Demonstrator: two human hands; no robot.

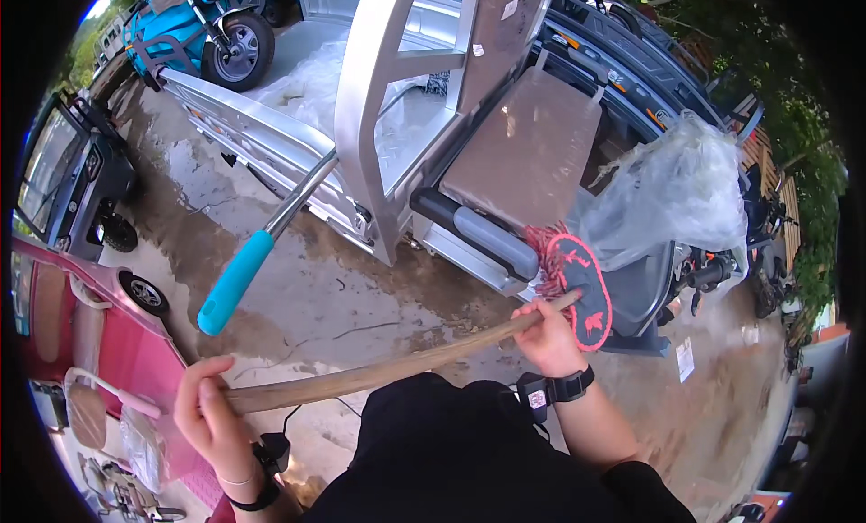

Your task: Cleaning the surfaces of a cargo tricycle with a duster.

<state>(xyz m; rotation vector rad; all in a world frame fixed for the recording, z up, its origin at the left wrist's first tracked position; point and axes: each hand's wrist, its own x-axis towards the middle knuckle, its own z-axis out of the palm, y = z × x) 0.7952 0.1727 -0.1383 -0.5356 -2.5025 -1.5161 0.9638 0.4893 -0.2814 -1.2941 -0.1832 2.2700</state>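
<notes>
A duster with a wooden handle [399,361] lies across the front of my body. My left hand [213,408] is at the handle's far end, fingers curled partly around it. Near the duster's head, my right hand [547,337] grips the handle. The head [587,293] has a dark oval back with a pink edge, and its red fringe touches the grey armrest [484,235] of a cargo tricycle's brown seat [528,144]. A metal pole with a turquoise grip [237,283] leans out through the tricycle's silver frame [362,83].
Clear plastic wrap [676,185] covers the handlebar area at the right. Behind the frame is the silver cargo bed [250,120], with a turquoise tricycle [230,49] beyond. A pink vehicle [122,347] stands at the left, a dark one [74,178] behind it. The concrete ground [325,279] has wet patches.
</notes>
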